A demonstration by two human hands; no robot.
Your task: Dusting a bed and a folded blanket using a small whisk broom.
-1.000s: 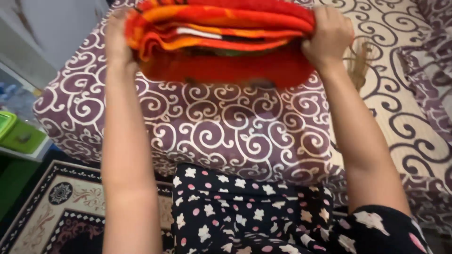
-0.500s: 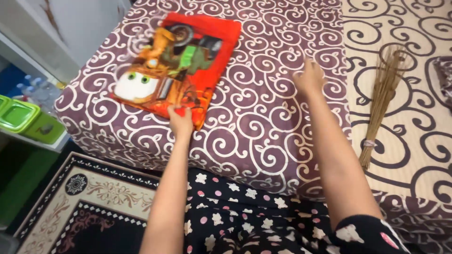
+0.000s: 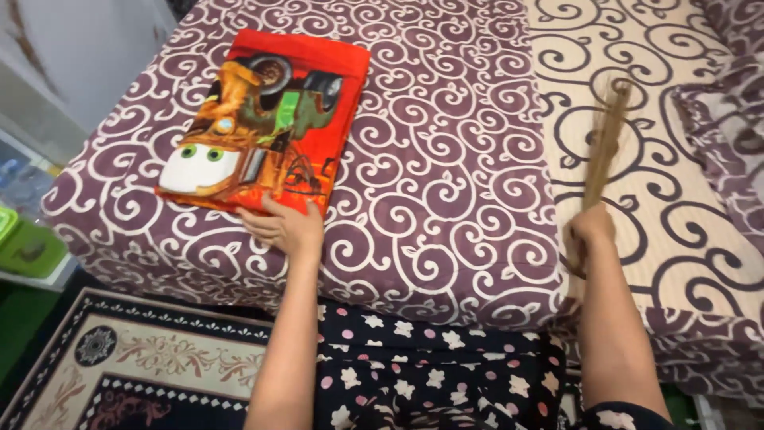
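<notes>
Head view, looking down at a bed (image 3: 446, 207) covered by a purple sheet with white swirls. One folded blanket (image 3: 267, 123), red with a cartoon truck printed on it, lies flat near the bed's front left corner, its long side running away from the front edge. One left hand (image 3: 285, 227) rests at the blanket's near edge, fingers spread fairly wide and flat, touching the fabric without gripping it. One right hand (image 3: 590, 231) is closed around the lower end of one bundle of thin brown sticks, a broom (image 3: 605, 143), near the front edge of the bed towards its right side. The broom rises from the fist over a cream panel of the sheet (image 3: 637, 119); it is blurred, so single sticks cannot be told apart, and whether its far end touches the sheet cannot be told.

Two bare forearms enter from the bottom edge; both are cut off above the elbow. One dark garment with pale flowers and pink dots (image 3: 430, 366) fills the bottom centre, partly cut off. One patterned rug (image 3: 135, 358) lies on the floor at the left, cropped by the bottom and left edges. One green container (image 3: 24, 247) sits at the left edge, only partly in view. A rumpled purple cloth (image 3: 728, 111) at the bed's right edge is cut off; its kind cannot be made out.
</notes>
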